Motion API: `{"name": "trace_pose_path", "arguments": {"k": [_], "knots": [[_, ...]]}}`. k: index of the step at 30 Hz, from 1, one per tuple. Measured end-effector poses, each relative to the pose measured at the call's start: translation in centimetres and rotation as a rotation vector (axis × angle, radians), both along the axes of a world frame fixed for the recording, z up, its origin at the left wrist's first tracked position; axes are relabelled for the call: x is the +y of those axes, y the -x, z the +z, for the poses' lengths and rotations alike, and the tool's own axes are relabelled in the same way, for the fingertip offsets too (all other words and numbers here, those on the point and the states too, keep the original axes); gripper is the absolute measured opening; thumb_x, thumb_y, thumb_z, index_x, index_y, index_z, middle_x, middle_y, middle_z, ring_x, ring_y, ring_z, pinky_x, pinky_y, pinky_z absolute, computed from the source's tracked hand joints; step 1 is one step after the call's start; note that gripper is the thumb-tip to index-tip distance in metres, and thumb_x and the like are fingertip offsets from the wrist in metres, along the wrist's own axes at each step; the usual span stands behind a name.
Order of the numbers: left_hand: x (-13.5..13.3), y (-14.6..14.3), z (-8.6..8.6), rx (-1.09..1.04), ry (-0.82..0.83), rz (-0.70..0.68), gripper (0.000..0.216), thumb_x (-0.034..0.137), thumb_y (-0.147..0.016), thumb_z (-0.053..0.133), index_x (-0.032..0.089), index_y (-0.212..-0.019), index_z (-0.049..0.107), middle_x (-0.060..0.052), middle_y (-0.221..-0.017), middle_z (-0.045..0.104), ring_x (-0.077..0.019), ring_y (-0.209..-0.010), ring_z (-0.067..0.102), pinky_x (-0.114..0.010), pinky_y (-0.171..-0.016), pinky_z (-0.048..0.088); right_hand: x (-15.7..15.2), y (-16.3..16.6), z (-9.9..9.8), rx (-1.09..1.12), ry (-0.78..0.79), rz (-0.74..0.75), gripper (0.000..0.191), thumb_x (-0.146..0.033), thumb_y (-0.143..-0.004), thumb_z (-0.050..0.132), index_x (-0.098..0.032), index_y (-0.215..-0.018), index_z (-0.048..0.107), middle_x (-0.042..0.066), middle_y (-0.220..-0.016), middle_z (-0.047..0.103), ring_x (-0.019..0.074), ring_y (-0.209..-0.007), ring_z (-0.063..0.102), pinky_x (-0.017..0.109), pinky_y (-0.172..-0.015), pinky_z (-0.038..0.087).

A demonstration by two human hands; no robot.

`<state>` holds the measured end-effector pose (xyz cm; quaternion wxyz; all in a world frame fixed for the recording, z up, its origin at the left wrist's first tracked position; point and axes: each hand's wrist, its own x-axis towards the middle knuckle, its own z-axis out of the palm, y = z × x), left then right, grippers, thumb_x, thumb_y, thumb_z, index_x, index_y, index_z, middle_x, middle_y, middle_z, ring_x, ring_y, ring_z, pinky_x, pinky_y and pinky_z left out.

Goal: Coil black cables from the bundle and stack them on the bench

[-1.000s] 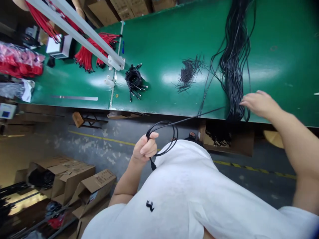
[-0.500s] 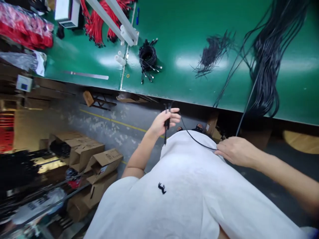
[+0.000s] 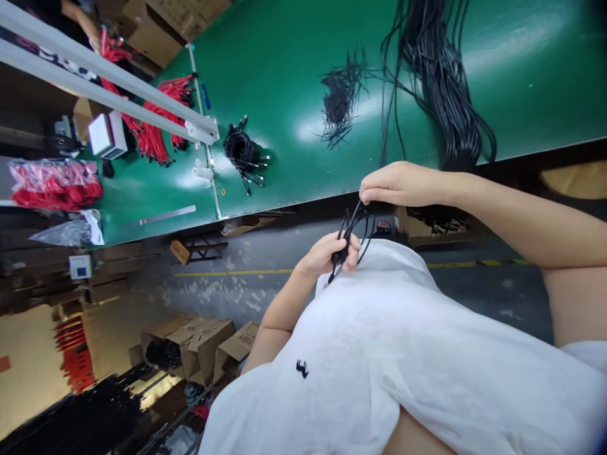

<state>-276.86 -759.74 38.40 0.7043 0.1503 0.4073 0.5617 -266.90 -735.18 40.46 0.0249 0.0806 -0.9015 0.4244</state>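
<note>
In front of my shirt, my left hand [image 3: 339, 253] is closed around a loosely looped black cable [image 3: 348, 235], thumb pressed over the loops. One cable end pokes out below the fingers. Just above and to the right, my right hand [image 3: 391, 183] pinches a stretch of the same cable near the table edge. On the green table [image 3: 284, 151] lies a coiled black cable bundle [image 3: 240, 150] with metal plugs sticking out. A heap of short black ties [image 3: 339, 98] and a thick hank of long black cables [image 3: 446, 95] lie further right.
Red cables [image 3: 154, 142] and a white box [image 3: 107, 134] occupy the table's left part, beneath white rails [image 3: 118, 88]. A metal strip [image 3: 168, 215] lies near the edge. Cardboard boxes [image 3: 208, 341] and a wooden stool [image 3: 190, 251] stand on the floor. Another person's arm [image 3: 85, 22] shows top left.
My right hand has moved up and left, close to my left hand. The cable between them now forms loops in my left hand. The view has turned, tilting the table.
</note>
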Motion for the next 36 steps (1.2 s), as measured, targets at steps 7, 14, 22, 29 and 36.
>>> {"name": "trace_pose_path", "arguments": {"k": [7, 14, 22, 29, 36], "knots": [[-0.7, 0.0, 1.2, -0.099, 0.150, 0.113, 0.028, 0.036, -0.095, 0.058, 0.012, -0.089, 0.072, 0.012, -0.036, 0.022, -0.0031, -0.027, 0.012, -0.015, -0.029, 0.017, 4.0, -0.1, -5.5, -0.089, -0.001, -0.024, 0.040, -0.041, -0.101, 0.041, -0.015, -0.096, 0.072, 0.005, -0.100, 0.072, 0.0144, -0.092, 0.061, 0.025, -0.086, 0.038], [-2.5, 1.3, 2.3, -0.092, 0.132, 0.495, 0.044, 0.042, -0.104, 0.036, 0.017, -0.121, 0.068, 0.015, -0.036, 0.006, -0.0046, -0.029, -0.011, -0.017, -0.027, -0.001, 16.4, -6.1, -14.5, -0.333, -0.520, -0.425, 0.033, -0.027, -0.103, 0.044, -0.009, -0.112, 0.071, 0.018, -0.130, 0.063, 0.0195, -0.129, 0.048, 0.043, -0.111, 0.011], [-1.5, 2.0, 4.1, -0.142, 0.098, 0.586, 0.036, 0.032, -0.104, 0.039, 0.018, -0.126, 0.064, 0.011, -0.042, 0.032, -0.0037, -0.024, 0.016, -0.016, -0.028, 0.012, 10.8, -6.8, -7.1, -0.341, -0.897, -0.570, 0.049, -0.036, -0.103, 0.035, -0.007, -0.090, 0.071, 0.028, -0.095, 0.069, 0.0308, -0.094, 0.062, 0.039, -0.070, 0.038], [-6.3, 8.1, 3.4, -0.120, -0.156, 1.076, 0.038, 0.030, -0.108, 0.030, 0.013, -0.123, 0.061, 0.013, -0.043, 0.039, 0.0007, -0.026, 0.027, -0.005, -0.031, 0.020, -4.4, -15.3, -9.5, -0.375, -0.301, -0.142, 0.048, -0.040, -0.100, 0.027, -0.024, -0.109, 0.071, 0.007, -0.110, 0.075, 0.0245, -0.090, 0.072, 0.035, -0.069, 0.054], [-0.9, 4.6, -0.3, 0.158, 0.124, 0.479, 0.033, 0.039, -0.090, 0.070, 0.010, -0.105, 0.066, -0.007, -0.080, 0.075, -0.0106, -0.064, 0.070, -0.015, -0.055, 0.051, -4.7, -7.9, -1.5, -0.386, -0.324, 0.266, 0.044, -0.039, -0.101, 0.032, -0.020, -0.086, 0.069, 0.007, -0.082, 0.072, 0.0209, -0.071, 0.067, 0.030, -0.060, 0.041]]}}
